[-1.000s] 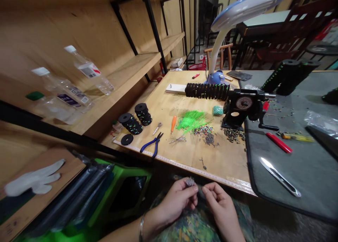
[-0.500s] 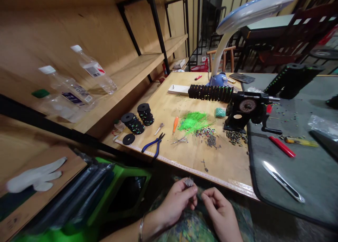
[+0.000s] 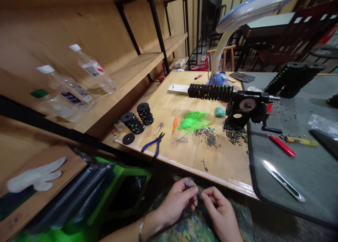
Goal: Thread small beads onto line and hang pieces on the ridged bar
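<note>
My left hand (image 3: 177,201) is below the table's near edge, over my lap, with thumb and fingers pinched on a small bundle of thin metal pieces (image 3: 189,181) that sticks up above the fingertips. My right hand (image 3: 220,210) sits close beside it, fingers curled and tips pinched together near the left thumb; what they hold is too small to make out. On the wooden table (image 3: 227,162) lie green strands (image 3: 193,120), small beads (image 3: 208,135) and blue pliers (image 3: 153,143).
A black hand-crank winder (image 3: 244,110) holds a row of black spools (image 3: 210,92). Stacks of black discs (image 3: 137,118) stand at the left. A grey mat (image 3: 311,164) carries a red lighter (image 3: 282,146) and metal tweezers (image 3: 283,181). Bottles (image 3: 68,88) lie on the shelf; a white glove (image 3: 35,178) lies lower left.
Both hands stay together at my lap with small finger shifts. The view has tilted slightly, so the table sits a little higher and to the right.
</note>
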The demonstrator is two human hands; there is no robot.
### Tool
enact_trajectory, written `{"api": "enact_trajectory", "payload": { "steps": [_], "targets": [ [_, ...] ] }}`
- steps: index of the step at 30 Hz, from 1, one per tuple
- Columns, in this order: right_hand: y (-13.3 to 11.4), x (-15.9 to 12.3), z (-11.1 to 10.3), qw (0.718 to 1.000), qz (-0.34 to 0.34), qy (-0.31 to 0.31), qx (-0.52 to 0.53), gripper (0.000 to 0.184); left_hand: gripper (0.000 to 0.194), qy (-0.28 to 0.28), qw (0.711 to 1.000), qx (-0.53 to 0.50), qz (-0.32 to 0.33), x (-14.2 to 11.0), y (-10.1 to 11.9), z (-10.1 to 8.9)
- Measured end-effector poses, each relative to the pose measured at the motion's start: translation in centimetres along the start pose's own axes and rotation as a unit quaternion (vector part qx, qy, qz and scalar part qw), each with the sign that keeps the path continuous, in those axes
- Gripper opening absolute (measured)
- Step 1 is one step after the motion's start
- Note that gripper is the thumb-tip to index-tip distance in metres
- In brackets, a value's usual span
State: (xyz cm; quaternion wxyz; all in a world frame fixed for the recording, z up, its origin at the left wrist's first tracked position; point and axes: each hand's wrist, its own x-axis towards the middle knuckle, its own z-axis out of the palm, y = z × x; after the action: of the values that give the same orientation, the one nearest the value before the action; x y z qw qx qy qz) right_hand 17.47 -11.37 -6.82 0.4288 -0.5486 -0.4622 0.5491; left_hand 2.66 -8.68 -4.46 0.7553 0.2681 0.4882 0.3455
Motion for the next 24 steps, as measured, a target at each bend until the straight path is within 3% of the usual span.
{"api": "enact_trajectory", "payload": {
  "steps": [24],
  "targets": [
    [-0.65, 0.18, 0.13, 0.999, 0.025, 0.011, 0.039, 0.038, 0.039, -0.023, 0.998, 0.059, 0.017, -0.19, 0.18, 0.02]
  ]
}}
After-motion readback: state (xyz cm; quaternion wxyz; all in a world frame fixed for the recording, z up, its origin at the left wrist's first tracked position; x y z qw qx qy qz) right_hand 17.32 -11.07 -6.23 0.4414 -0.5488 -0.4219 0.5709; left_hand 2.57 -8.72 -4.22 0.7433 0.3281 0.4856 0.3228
